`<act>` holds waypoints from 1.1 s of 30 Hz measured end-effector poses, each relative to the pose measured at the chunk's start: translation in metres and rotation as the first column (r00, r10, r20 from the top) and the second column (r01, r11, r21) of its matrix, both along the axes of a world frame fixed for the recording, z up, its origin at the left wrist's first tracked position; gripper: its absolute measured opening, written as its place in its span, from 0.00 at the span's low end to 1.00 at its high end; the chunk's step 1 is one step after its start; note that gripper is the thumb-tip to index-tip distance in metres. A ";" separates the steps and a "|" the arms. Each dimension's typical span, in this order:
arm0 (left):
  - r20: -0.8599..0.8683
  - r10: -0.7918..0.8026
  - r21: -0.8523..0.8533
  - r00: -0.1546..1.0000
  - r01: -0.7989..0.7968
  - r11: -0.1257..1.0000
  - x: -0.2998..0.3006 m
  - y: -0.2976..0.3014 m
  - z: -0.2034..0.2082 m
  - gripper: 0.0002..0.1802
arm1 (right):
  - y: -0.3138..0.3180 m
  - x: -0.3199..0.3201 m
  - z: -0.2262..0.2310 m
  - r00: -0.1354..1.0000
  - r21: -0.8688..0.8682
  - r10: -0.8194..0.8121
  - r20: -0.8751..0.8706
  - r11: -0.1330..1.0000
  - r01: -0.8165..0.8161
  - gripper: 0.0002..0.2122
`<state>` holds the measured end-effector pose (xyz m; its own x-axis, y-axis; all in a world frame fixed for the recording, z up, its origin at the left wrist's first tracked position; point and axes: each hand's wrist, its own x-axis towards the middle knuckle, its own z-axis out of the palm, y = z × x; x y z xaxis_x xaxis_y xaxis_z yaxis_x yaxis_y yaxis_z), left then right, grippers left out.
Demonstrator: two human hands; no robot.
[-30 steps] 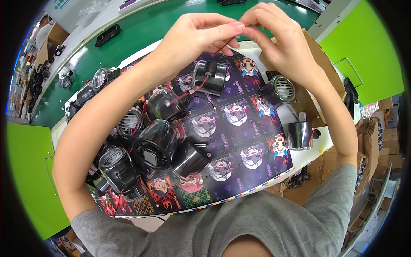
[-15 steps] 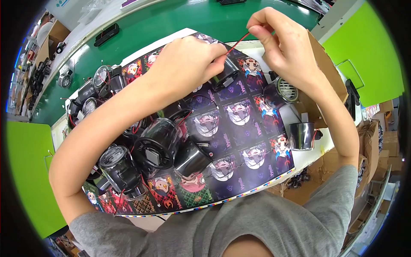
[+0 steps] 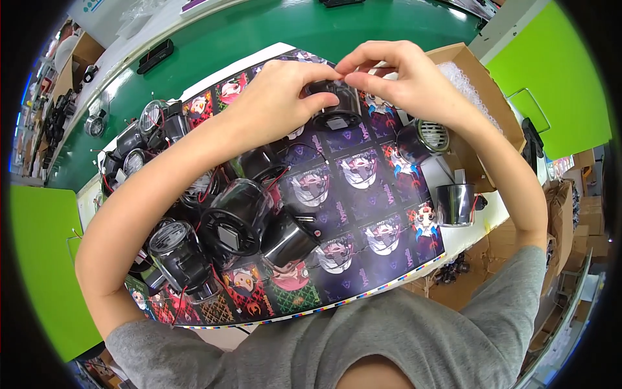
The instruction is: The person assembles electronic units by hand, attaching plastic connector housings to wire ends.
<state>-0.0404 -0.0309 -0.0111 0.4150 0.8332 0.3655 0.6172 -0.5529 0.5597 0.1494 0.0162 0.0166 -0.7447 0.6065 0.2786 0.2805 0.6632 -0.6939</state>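
Observation:
A black cylindrical housing (image 3: 338,115) with a pale rectangular block on its end sits at the far side of the printed sheet (image 3: 334,214). My left hand (image 3: 275,97) grips it from the left, thumb across its side. Over its top edge my right hand (image 3: 405,78) brings thumb and index finger close together, beside the left fingertips. What lies between those right fingertips is too small to make out. Several similar black housings, some with clear covers and red wires, crowd the left of the sheet, among them a large one (image 3: 236,217) and a shiny one (image 3: 288,238).
At the right stand a grilled black unit (image 3: 424,137) and a black cup-shaped part (image 3: 455,205), next to a cardboard box (image 3: 512,120) holding clear wrapping. Beyond the sheet lies a green table (image 3: 259,40) with a black bar-shaped object (image 3: 155,56).
My right hand has come down and left to meet the left hand at the housing. The red wire, stretched between both hands before, no longer shows there. The housing now stands more upright.

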 end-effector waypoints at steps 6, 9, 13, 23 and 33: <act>-0.029 0.194 -0.036 0.981 -0.195 0.980 0.002 0.000 0.001 0.14 | 0.000 -0.005 -0.011 0.999 -0.106 -0.052 0.003 0.993 0.052 0.07; -0.106 0.125 -0.068 0.986 -0.133 0.989 -0.001 0.001 0.005 0.15 | 0.002 -0.007 -0.014 0.996 -0.288 -0.040 -0.075 0.958 0.017 0.07; -0.013 0.083 -0.115 0.996 -0.084 0.990 0.000 0.002 0.004 0.15 | 0.010 -0.006 -0.020 0.996 -0.422 -0.026 -0.085 0.906 -0.012 0.06; 0.176 0.210 -0.300 0.962 -0.151 0.942 -0.003 0.008 -0.003 0.20 | 0.015 -0.010 -0.028 0.978 -0.416 -0.056 -0.199 0.909 -0.033 0.04; 0.195 0.014 -0.157 0.981 0.017 0.988 -0.007 0.012 -0.009 0.12 | 0.010 -0.011 -0.025 0.989 -0.282 -0.003 -0.151 0.959 -0.040 0.04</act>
<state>-0.0470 -0.0190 -0.0204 0.3495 0.8861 0.3043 0.4871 -0.4493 0.7489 0.1382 0.0266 -0.0079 -0.7201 0.6628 0.2052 0.1495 0.4371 -0.8869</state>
